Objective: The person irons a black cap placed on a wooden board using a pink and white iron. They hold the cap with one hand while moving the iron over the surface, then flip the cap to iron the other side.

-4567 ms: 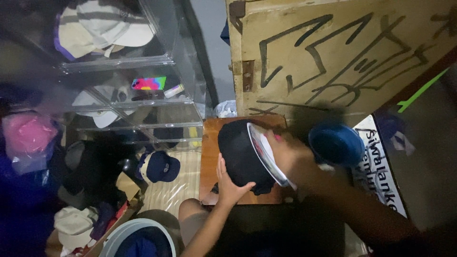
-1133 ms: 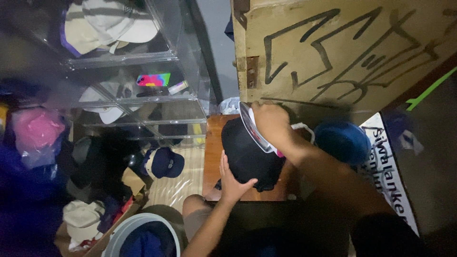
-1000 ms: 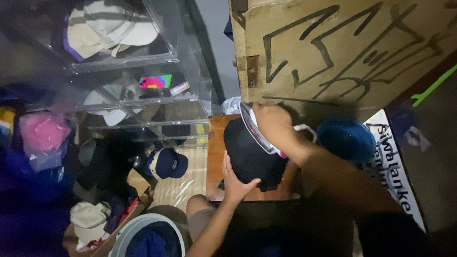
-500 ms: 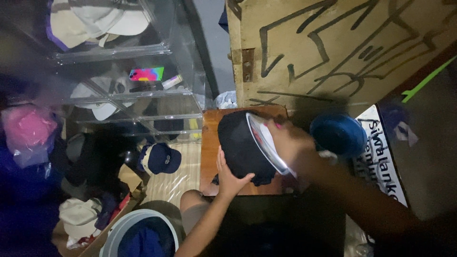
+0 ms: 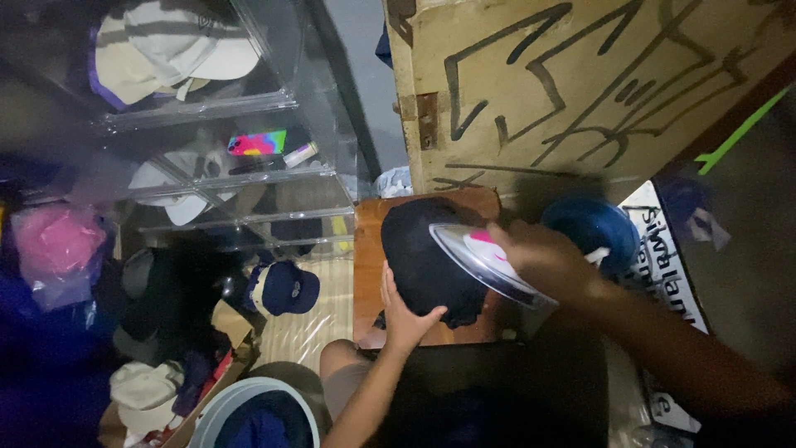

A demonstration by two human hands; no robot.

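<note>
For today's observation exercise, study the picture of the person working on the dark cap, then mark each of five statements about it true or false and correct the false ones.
1. The right hand holds an iron over the dark cap. True.
2. The left hand rests on a blue cap. False: it steadies the dark cap from below.
3. The dark cap sits on a wooden board. True.
4. The clear shelves at upper left are bare. False: pale caps lie in them.
5. The big cardboard panel is plain. False: black lines are painted across it.
</note>
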